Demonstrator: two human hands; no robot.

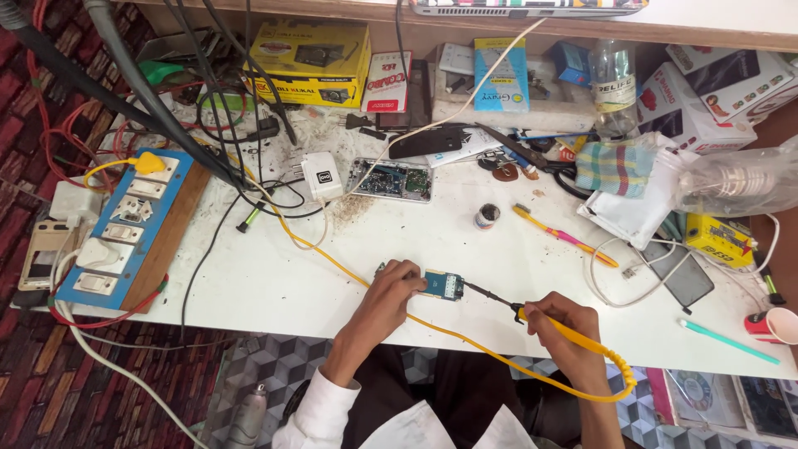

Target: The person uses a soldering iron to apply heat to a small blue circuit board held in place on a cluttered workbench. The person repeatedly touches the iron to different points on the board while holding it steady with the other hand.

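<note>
At lower centre of the frame, the left hand (391, 287) is closed on a small circuit board (443, 285), pinning it to the white table (274, 283); the fingers cover the board's left end, so only its right part shows. Just right of it, the right hand (559, 320) is closed around the yellow handle of a soldering iron (499, 298), whose dark tip meets the board's right edge; the contact point is too small to make out. The iron's yellow cord (332, 258) loops below the right wrist and runs up left across the table, passing behind the left hand. At far left, a blue switch board (125, 233) with sockets lies partly over the table edge, with plugs and cables inserted. At upper centre, an opened device (391, 179) exposes its electronics beside a white charger (321, 176). A small round tin (487, 217) stands near centre, and a yellow toothbrush (565, 236) lies to its right. At upper right, a checked cloth (615, 166) and a clear plastic bag (731, 181) overlap, hiding what is beneath them. A yellow box (312, 60) stands at upper centre-left. A pink cup (773, 324) is cut off by the right edge, and the person's body is cropped at the bottom.
</note>
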